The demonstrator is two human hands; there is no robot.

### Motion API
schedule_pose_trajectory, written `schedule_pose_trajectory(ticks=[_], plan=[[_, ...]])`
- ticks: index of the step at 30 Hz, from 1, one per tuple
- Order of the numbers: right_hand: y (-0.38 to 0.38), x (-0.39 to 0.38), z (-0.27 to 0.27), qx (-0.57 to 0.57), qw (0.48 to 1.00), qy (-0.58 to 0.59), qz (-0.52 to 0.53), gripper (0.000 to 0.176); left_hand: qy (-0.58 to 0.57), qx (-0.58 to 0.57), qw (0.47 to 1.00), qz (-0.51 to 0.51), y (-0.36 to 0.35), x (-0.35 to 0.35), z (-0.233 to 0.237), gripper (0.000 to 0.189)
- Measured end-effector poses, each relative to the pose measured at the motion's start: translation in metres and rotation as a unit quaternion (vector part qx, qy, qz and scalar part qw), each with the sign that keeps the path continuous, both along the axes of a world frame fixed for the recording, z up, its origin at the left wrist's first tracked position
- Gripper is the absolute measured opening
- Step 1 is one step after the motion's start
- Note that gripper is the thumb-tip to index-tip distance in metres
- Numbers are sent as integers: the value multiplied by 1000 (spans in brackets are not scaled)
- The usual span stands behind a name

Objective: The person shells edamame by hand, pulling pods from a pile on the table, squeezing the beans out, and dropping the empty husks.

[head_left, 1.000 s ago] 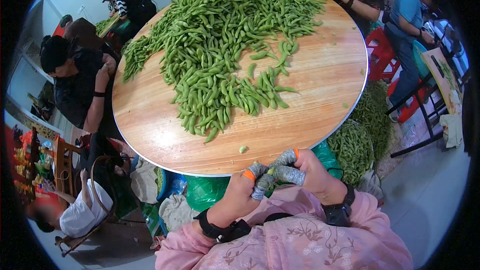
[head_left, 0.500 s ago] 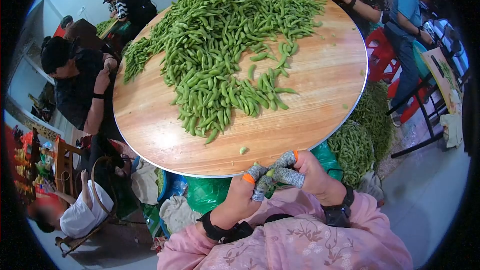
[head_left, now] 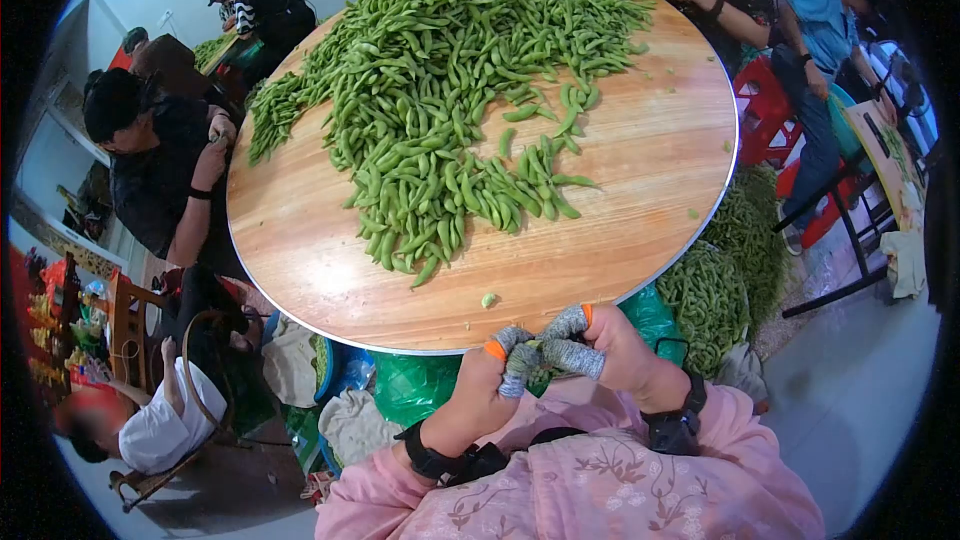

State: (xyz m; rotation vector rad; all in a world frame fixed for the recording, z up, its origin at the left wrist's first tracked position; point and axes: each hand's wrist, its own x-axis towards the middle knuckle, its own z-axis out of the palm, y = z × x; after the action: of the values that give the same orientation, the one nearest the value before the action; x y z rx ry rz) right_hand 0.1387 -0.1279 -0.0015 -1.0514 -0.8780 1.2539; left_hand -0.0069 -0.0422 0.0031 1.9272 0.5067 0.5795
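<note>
My left hand [head_left: 485, 380] and my right hand [head_left: 625, 355] meet just off the near edge of the round wooden table [head_left: 640, 180]. Grey cloth wraps and orange bands cover some of their fingers. Both are closed in a pinch around a green soybean pod [head_left: 535, 344], mostly hidden by the wrapped fingers. A large heap of green soybean pods [head_left: 440, 90] covers the far and middle part of the table, spilling toward me. One pale green bean [head_left: 488, 300] lies on the wood near my fingertips.
Below the table edge hang green plastic bags [head_left: 415, 380], beside a pale cloth [head_left: 358, 425]. More pods [head_left: 705, 300] are piled on the floor at right. Red stools [head_left: 768, 105] stand further back. Other people sit around, one in black [head_left: 160, 170] at the table's left.
My fingertips have drawn closer together around the pod, so less of it shows. At far right, the person in blue has shifted posture.
</note>
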Motion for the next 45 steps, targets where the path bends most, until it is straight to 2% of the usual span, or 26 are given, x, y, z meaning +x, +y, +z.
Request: schedule_pose_trajectory(ticks=[1, 3, 7, 10, 12, 16, 18, 19, 21, 22, 23, 25, 27, 28, 29, 30, 31, 33, 34, 35, 37, 39, 40, 42, 44, 45], plan=[[0, 0, 1, -1, 1000, 0, 0, 4, 0, -1, 1000, 0, 1, 0, -1, 11], [0, -1, 2, -10, 1000, -22, -12, 4, -9, -141, 990, -10, 5, -1, -4, 13], [1, 2, -1, -24, 998, -59, -2, 4, 36, -161, 985, -45, 9, 0, 7, 14], [1, 1, 3, -16, 994, -104, 13, 5, 46, -88, 993, -64, 7, -1, 6, 11], [3, 1, 5, 27, 973, -229, 19, 6, 81, -126, 989, -19, 6, 0, 1, 10], [2, 5, 7, 1, 951, -306, 47, 7, 71, -196, 978, -21, 7, 2, -4, 16], [-2, 9, 19, 10, 949, -315, -28, 9, 70, -117, 990, -25, 11, 0, -1, 21], [-6, 15, 21, 9, 949, -315, -27, 9, 71, -118, 990, -25, 16, -1, 3, 21], [-21, 35, 21, -33, 934, -345, -81, 12, 148, 21, 987, 61, 29, 0, 15, 22], [-28, 44, 21, -33, 934, -345, -82, 12, 91, 132, 982, 97, 39, 5, 2, 20], [-35, 53, 21, -55, 927, -352, -114, 12, 90, 132, 982, 97, 43, 5, -4, 20], [-49, 74, 15, -75, 917, -362, -149, 12, 156, 268, 949, 56, 48, 8, -4, 17], [-67, 93, -7, -133, 881, -401, -212, 13, 180, 237, 954, 23, 40, 5, 1, 13], [-77, 104, -19, -133, 881, -402, -212, 13, 153, 246, 957, -17, 37, 2, 1, 11], [-87, 114, -31, -185, 831, -471, -231, 14, 125, 255, 957, -56, 37, 1, 3, 9], [-94, 123, -42, -235, 772, -535, -248, 14, 99, 258, 960, -39, 37, 3, 6, 8], [-99, 129, -53, -233, 773, -535, -247, 14, 100, 259, 960, -37, 40, 5, 10, 8], [-106, 135, -67, -256, 740, -552, -287, 16, 166, 313, 933, 68, 51, 13, 18, 11], [-104, 134, -61, -255, 741, -551, -287, 16, 180, 352, 912, 113, 60, 20, 18, 19], [-101, 131, -50, -281, 753, -527, -277, 15, 180, 353, 911, 113, 71, 27, 16, 19], [-96, 125, -43, -306, 763, -502, -269, 14, 267, 404, 858, 172, 97, 42, 9, 24], [-92, 119, -40, -251, 797, -464, -293, 13, 287, 420, 847, 153, 117, 50, 3, 25], [-87, 114, -35, -250, 797, -464, -294, 13, 309, 433, 836, 136, 122, 53, 2, 27], [-76, 101, -19, -192, 859, -384, -279, 13, 318, 433, 834, 125, 123, 56, 1, 26], [-67, 89, -14, -161, 872, -375, -269, 15, 328, 432, 832, 113, 117, 56, 0, 25], [-60, 84, -10, -128, 884, -366, -260, 17, 299, 447, 839, 81, 109, 51, 0, 14]])
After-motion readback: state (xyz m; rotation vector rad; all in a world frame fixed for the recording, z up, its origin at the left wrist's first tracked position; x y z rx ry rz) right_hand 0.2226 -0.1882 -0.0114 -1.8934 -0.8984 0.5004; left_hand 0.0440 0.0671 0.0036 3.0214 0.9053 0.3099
